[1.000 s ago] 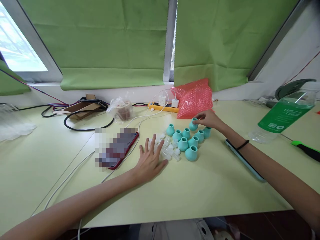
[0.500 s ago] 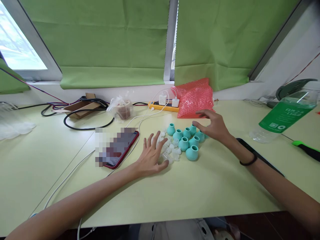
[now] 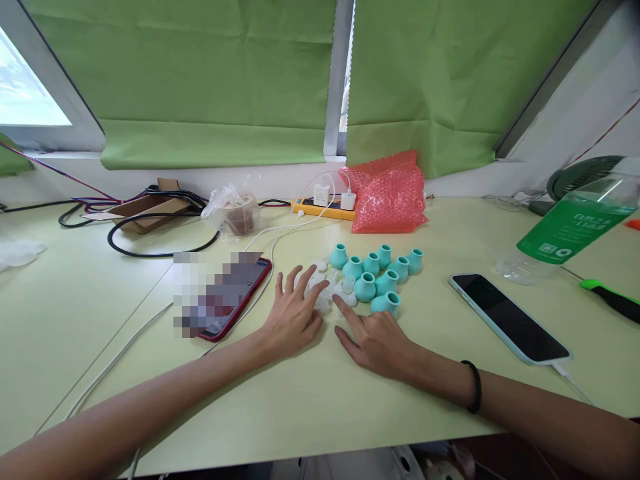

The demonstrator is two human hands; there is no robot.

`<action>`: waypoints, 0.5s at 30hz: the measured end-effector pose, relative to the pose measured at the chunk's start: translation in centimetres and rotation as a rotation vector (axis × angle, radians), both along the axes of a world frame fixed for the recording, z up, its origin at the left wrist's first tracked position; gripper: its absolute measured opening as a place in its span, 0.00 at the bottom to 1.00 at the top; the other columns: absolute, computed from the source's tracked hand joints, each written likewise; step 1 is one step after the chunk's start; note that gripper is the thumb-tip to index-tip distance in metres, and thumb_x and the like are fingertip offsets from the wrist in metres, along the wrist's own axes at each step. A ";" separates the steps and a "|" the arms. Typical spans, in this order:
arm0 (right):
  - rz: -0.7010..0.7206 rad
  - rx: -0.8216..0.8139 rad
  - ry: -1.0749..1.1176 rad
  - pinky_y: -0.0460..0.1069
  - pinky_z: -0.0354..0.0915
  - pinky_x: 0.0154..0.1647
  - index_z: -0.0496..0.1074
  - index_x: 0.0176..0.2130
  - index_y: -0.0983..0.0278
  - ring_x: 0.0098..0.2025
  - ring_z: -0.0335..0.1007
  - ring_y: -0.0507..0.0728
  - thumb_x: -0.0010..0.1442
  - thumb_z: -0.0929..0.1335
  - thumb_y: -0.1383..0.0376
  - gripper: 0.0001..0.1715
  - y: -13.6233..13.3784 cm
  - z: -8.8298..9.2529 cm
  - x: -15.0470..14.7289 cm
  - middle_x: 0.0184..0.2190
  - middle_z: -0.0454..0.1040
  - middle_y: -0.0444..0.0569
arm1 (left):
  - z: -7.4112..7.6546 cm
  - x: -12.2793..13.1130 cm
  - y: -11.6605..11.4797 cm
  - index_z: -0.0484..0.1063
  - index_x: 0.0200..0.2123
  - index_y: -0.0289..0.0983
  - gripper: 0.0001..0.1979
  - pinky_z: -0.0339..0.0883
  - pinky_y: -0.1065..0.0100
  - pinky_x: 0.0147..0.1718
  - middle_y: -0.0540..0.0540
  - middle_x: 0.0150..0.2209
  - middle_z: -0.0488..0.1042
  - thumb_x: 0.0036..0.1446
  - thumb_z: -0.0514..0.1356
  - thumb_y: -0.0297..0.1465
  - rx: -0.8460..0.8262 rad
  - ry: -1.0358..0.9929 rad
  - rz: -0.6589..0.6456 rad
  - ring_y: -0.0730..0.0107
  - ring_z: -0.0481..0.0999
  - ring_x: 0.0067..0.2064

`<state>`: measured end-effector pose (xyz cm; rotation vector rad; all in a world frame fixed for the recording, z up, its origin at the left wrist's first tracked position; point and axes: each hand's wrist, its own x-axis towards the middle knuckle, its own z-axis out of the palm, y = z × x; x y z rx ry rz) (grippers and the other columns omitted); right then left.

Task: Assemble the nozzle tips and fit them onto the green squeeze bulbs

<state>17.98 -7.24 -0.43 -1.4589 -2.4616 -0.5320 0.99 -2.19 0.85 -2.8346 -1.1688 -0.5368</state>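
My left hand (image 3: 294,312) rests over the left side of a pile of small translucent white pieces (image 3: 346,293), its fingers spread. From the right, my right hand (image 3: 377,341) reaches to the pile's near edge with the index finger stretched out and the thumb apart; the other fingers are curled and partly hidden. I see nothing held in either hand. Just beyond my right hand stand several turquoise, vase-shaped pieces (image 3: 387,283) with round openings on top. The nearest turquoise piece (image 3: 384,303) is tilted and partly covered by my right hand.
A red-cased phone (image 3: 239,303) lies left, partly pixelated. Another phone (image 3: 510,319), plugged into a cable, is right, near a tilted green-labelled bottle (image 3: 570,227). Behind are a yellow power strip (image 3: 325,210), red bubble wrap (image 3: 385,197), wrapped tape (image 3: 239,215) and black cables (image 3: 125,250).
My right hand has moved left and toward me, from above the far turquoise pieces to the white pile's near edge. The nearest turquoise piece now leans. My left hand stays at the pile.
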 end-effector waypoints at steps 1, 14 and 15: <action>-0.042 -0.008 -0.021 0.47 0.45 0.16 0.61 0.50 0.75 0.13 0.62 0.54 0.57 0.58 0.61 0.26 -0.2 0.2 -0.1 0.12 0.69 0.48 | 0.1 0.0 0.0 0.57 0.51 0.38 0.24 0.39 0.41 0.50 0.40 0.58 0.48 0.47 0.51 0.26 0.009 -0.001 -0.014 0.46 0.44 0.57; -0.009 -0.009 0.070 0.47 0.43 0.16 0.64 0.46 0.71 0.15 0.62 0.54 0.56 0.59 0.62 0.21 -0.5 0.2 0.3 0.13 0.69 0.48 | 0.2 0.1 -0.1 0.67 0.36 0.38 0.11 0.40 0.43 0.51 0.43 0.52 0.60 0.49 0.52 0.33 0.083 -0.069 0.065 0.49 0.49 0.55; -0.063 -0.012 0.037 0.47 0.42 0.16 0.61 0.50 0.73 0.13 0.62 0.56 0.56 0.59 0.60 0.26 -0.6 0.3 0.2 0.12 0.69 0.48 | 0.2 0.1 -0.1 0.67 0.37 0.38 0.11 0.41 0.43 0.50 0.43 0.52 0.59 0.51 0.51 0.33 0.079 -0.062 0.062 0.49 0.49 0.55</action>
